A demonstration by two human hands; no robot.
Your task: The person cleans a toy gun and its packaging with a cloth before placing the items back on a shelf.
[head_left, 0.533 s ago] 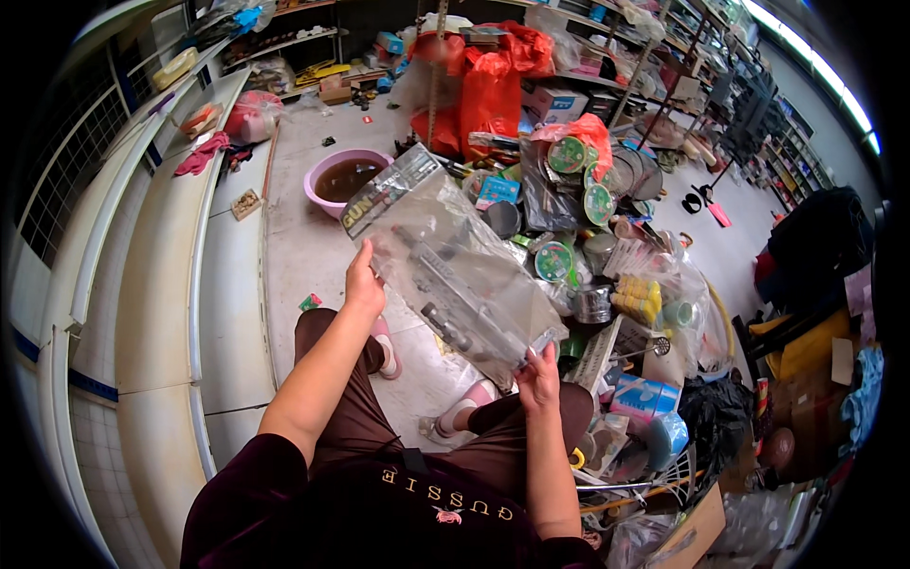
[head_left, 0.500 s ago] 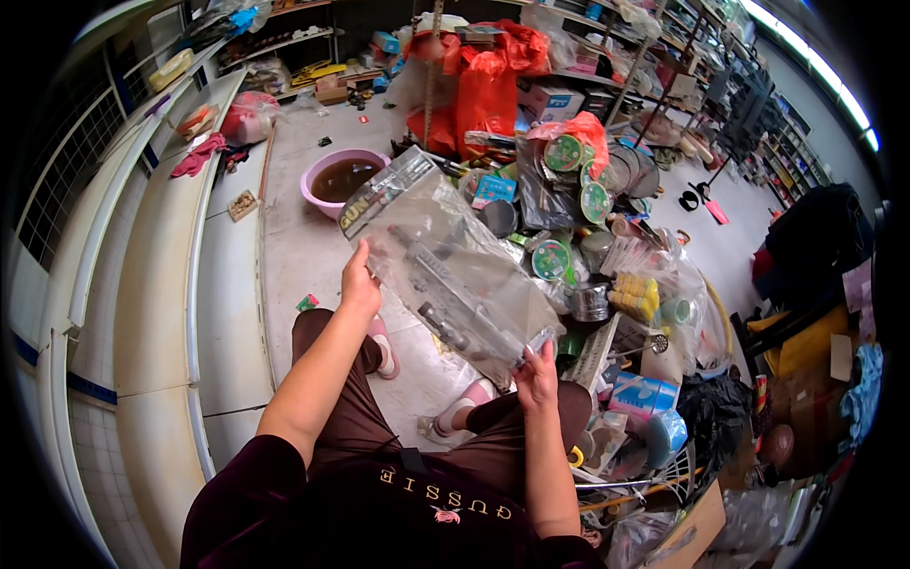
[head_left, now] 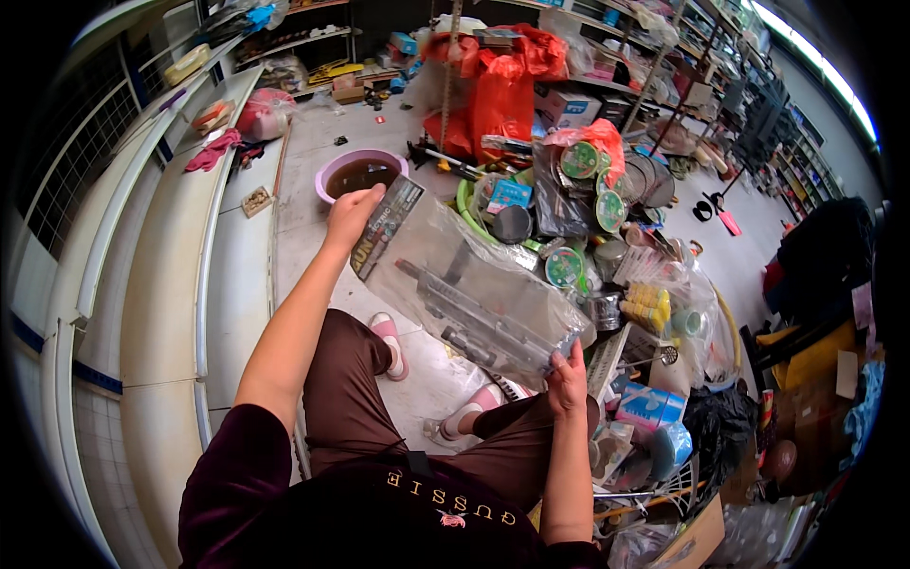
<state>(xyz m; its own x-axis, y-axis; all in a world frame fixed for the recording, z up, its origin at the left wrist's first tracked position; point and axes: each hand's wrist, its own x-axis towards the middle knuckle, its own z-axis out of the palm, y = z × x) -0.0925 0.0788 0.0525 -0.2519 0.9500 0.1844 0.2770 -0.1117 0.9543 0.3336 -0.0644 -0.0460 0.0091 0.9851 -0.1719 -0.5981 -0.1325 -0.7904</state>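
Note:
A clear plastic package (head_left: 474,275) with a dark printed header card (head_left: 387,228) is stretched out in front of me, tilted down toward the right. Inside lie a long grey piece shaped like a toy gun and smaller dark parts. My left hand (head_left: 354,220) is closed on the header card's upper left edge, its fingertips partly hidden. At the lower right end, my right hand (head_left: 569,379) pinches the crumpled plastic corner. Beyond my left hand stands a pink basin (head_left: 330,173) of brown water.
A large heap of goods, with green round containers (head_left: 565,268), a blue pack (head_left: 650,405) and a black bag (head_left: 718,417), covers the floor at right. Pale shelves (head_left: 232,313) run along my left. Red bags (head_left: 502,95) stand at the back.
My left hand has slid up the header card from its lower side to its upper left edge. The package has turned slightly and shifted right, and my right hand keeps its corner.

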